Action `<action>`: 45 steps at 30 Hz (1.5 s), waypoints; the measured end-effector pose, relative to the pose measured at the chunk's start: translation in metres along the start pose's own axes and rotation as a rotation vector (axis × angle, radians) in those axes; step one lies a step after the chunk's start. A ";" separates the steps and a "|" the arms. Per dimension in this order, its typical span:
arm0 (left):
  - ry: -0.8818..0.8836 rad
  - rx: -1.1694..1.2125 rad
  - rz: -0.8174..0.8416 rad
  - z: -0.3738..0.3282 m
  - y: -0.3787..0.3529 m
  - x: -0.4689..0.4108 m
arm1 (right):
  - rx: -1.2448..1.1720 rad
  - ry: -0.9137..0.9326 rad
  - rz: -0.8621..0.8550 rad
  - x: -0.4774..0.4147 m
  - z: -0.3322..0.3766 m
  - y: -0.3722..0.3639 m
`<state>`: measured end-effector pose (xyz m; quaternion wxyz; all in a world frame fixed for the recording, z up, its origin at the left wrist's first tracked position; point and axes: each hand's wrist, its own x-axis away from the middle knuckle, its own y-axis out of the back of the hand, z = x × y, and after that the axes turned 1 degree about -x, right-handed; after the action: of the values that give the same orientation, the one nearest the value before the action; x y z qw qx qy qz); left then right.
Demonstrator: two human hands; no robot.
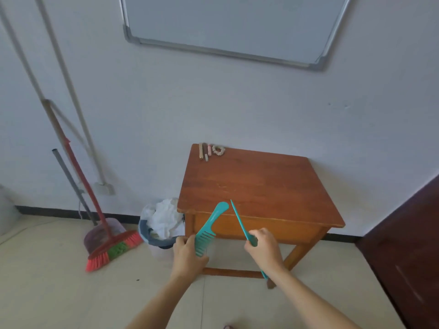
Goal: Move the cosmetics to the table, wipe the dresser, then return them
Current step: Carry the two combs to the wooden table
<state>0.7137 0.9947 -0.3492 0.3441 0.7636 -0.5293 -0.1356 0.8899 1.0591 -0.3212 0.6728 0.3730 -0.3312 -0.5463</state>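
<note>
Your left hand (187, 255) gripped a wide-toothed teal plastic comb (210, 224), your right hand (264, 248) a thin teal tail comb (238, 220), both held near the brown wooden table (261, 186). Some small tubes (204, 151) and a beige scrunchie (218, 150) already lay at its far corner; wiping and returning looked undone

Combs (209, 227): teal. Table (261, 186): reddish-brown wood. Broom (111, 250): red, with orange and green bristles. Wall (237, 103): white. Door (408, 233), right: dark brown.
</note>
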 end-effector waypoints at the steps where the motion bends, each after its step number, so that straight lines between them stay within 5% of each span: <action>1: -0.010 -0.010 0.000 -0.005 -0.003 -0.012 | -0.008 -0.016 -0.014 -0.012 -0.005 0.003; 15: 0.042 0.035 -0.084 -0.084 -0.037 -0.179 | -0.022 0.015 0.012 -0.203 -0.038 0.030; 21: 0.146 -0.020 -0.059 -0.072 -0.048 -0.211 | -0.034 -0.026 0.100 -0.230 -0.049 0.016; 39: 0.087 -0.118 0.113 -0.104 -0.069 -0.341 | 0.015 -0.143 0.054 -0.325 -0.039 0.020; 45: 0.119 -0.209 0.030 -0.119 -0.085 -0.353 | 0.026 -0.114 0.074 -0.347 -0.043 0.022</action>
<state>0.6999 1.3759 -0.3753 0.4548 0.7222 -0.5021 -0.1394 0.8731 1.4090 -0.3373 0.6676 0.3373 -0.3897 -0.5373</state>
